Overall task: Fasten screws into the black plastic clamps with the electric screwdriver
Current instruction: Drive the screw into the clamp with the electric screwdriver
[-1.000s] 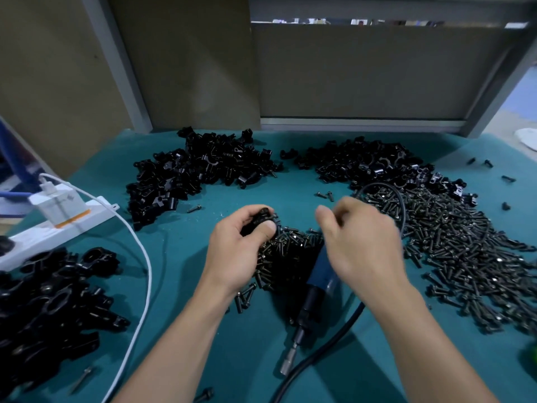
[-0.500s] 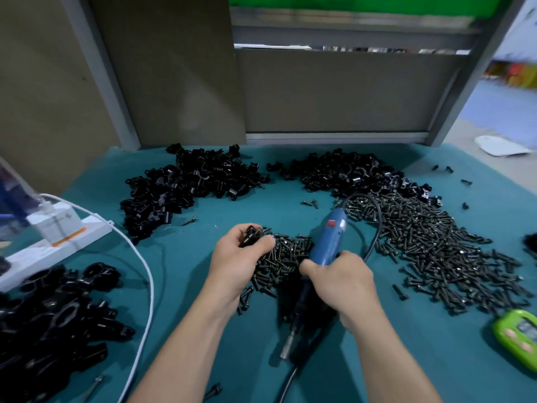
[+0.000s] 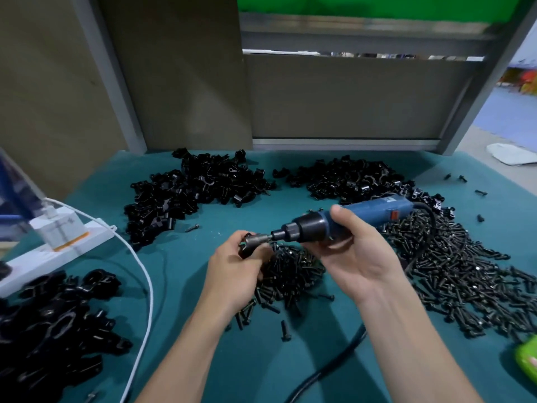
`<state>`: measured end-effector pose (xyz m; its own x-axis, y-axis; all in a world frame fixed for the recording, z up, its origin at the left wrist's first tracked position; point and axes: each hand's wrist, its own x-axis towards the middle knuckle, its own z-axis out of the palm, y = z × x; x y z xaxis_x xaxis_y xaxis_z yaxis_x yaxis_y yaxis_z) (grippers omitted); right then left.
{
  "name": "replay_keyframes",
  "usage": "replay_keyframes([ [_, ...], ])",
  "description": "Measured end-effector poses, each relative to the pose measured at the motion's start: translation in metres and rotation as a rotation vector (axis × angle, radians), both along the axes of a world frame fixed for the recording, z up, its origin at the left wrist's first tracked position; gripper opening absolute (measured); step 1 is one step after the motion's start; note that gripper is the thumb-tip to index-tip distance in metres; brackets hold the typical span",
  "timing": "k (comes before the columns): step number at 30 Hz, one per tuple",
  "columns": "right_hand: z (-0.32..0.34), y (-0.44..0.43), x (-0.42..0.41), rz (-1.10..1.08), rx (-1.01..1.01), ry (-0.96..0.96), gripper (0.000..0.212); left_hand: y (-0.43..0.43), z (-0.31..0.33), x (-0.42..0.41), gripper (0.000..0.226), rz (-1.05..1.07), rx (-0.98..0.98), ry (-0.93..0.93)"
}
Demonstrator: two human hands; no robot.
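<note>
My right hand [image 3: 353,254] grips the blue and black electric screwdriver [image 3: 343,221], held level above the table with its bit pointing left. My left hand [image 3: 235,266] holds a black plastic clamp [image 3: 248,247], and the bit tip meets the clamp there. A small heap of black screws [image 3: 290,271] lies right under both hands. A much larger spread of screws [image 3: 465,266] covers the table to the right. Heaps of black clamps sit at the back left [image 3: 197,193], the back right [image 3: 348,178] and the near left [image 3: 49,321].
The screwdriver's black cord [image 3: 328,370] runs down to the front edge. A white power strip [image 3: 58,245] with a plug and white cable [image 3: 145,286] lies at the left. A green device [image 3: 527,359] sits at the right edge. Teal mat [image 3: 186,286] covers the table; panels stand behind.
My right hand took the screwdriver off the table, lifted it and turned it level, bringing the bit to the clamp in my left hand. My view tilted upward.
</note>
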<state>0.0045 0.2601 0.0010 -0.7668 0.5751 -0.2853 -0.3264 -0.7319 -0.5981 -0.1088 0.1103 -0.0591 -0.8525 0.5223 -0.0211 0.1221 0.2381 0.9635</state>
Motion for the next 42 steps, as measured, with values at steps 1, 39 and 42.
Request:
replay_keyframes([
  [1, 0.002, 0.002, -0.008, -0.059, -0.013, 0.001, 0.030, 0.000, -0.001, 0.000, 0.014, 0.019, -0.032, 0.019],
  [39, -0.014, 0.039, -0.046, -0.206, -0.030, 0.266, 0.025, 0.011, -0.004, 0.006, 0.023, 0.118, -0.176, 0.212],
  [42, -0.013, 0.037, -0.045, -0.183, -0.026, 0.281, 0.024, 0.011, -0.003, 0.009, 0.024, 0.114, -0.163, 0.198],
])
